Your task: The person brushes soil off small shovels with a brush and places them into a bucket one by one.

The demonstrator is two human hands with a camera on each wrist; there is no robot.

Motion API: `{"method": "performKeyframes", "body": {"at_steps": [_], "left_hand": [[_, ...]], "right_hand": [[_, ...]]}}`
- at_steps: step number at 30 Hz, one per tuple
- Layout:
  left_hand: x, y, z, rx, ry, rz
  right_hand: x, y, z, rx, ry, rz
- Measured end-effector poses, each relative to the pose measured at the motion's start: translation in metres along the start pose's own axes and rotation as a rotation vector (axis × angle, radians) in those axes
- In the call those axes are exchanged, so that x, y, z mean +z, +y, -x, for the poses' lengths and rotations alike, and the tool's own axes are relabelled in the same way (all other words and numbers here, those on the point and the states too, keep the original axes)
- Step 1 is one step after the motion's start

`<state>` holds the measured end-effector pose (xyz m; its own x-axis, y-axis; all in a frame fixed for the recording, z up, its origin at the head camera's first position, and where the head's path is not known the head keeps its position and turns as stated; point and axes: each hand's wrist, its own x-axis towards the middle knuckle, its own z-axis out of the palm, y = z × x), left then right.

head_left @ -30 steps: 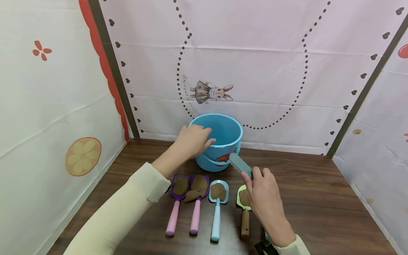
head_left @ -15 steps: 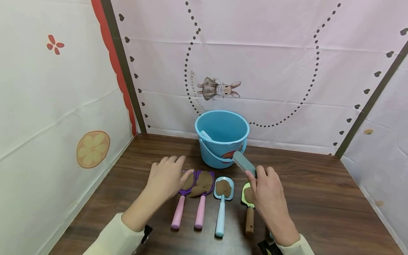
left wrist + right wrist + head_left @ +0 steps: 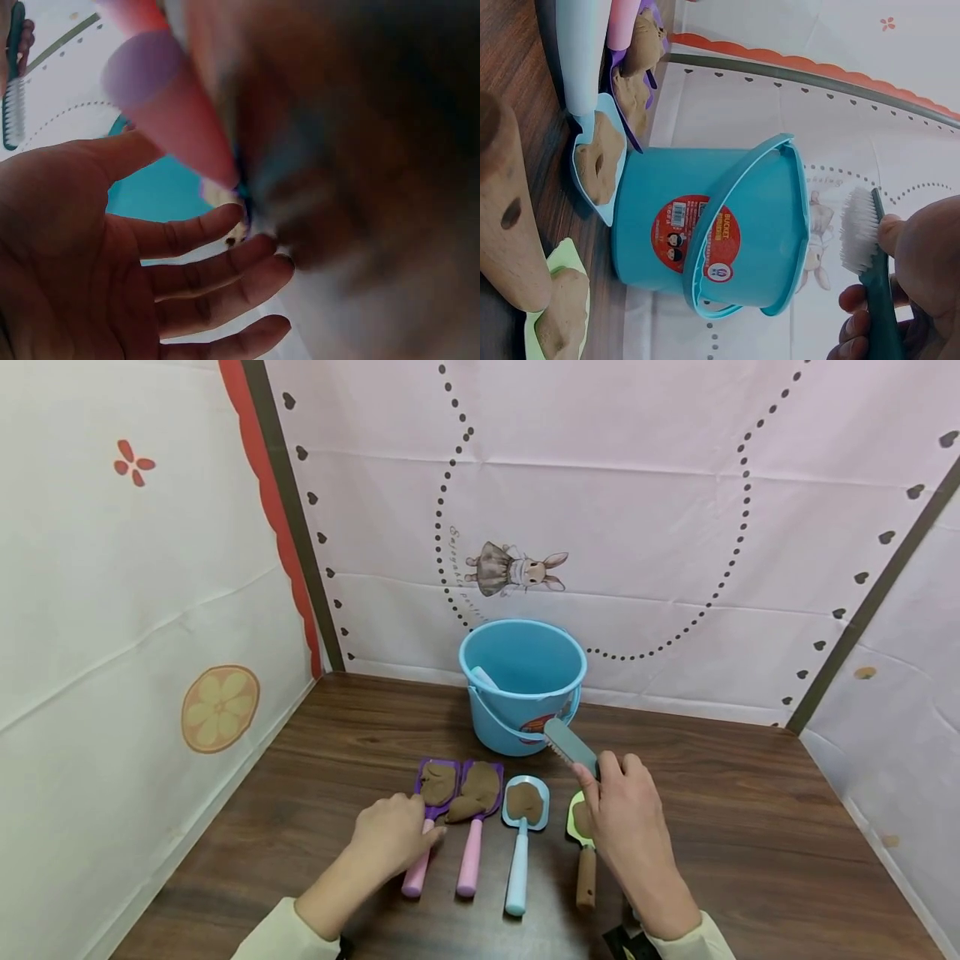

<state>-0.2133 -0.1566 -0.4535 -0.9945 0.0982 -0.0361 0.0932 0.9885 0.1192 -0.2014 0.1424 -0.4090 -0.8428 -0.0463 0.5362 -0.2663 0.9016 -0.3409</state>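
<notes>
My left hand [image 3: 390,837] is over the handle of the leftmost purple shovel [image 3: 415,878], whose pink grip it partly covers. In the left wrist view its fingers [image 3: 214,281] are spread and relaxed beside that pink handle [image 3: 176,116], not curled round it. My right hand [image 3: 630,818] grips a brush [image 3: 860,232] by its dark green handle, white bristles held up off the table. Beside the first shovel lie another purple shovel [image 3: 470,860], a light blue one [image 3: 517,877] and a green one with a brown handle [image 3: 587,877]. Brown sand-like lumps [image 3: 480,783] sit on the blades.
Behind the shovels stands a light blue bucket [image 3: 498,731], its handle hanging down in front. A pale object [image 3: 483,677] leans inside the bucket. Printed cloth walls [image 3: 637,543] enclose the dark wooden table [image 3: 735,827] at the back and sides.
My left hand has come away from the bucket's mouth, down and toward me to the leftmost shovel's handle. The head view has shifted slightly; my right hand still holds the brush in nearly the same place.
</notes>
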Motion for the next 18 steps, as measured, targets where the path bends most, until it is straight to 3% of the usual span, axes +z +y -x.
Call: {"method": "performKeyframes", "body": {"at_steps": [6,12,18], "left_hand": [[0.012,0.004,-0.004,-0.013,-0.028,-0.029],[0.013,0.002,-0.006,-0.054,-0.066,-0.007],[0.008,-0.009,-0.006,-0.076,-0.014,0.046]], "right_hand": [[0.001,0.001,0.0,0.003,0.007,-0.001],[0.001,0.0,0.001,-0.014,0.013,-0.002],[0.001,0.0,0.001,-0.012,0.013,-0.009]]}}
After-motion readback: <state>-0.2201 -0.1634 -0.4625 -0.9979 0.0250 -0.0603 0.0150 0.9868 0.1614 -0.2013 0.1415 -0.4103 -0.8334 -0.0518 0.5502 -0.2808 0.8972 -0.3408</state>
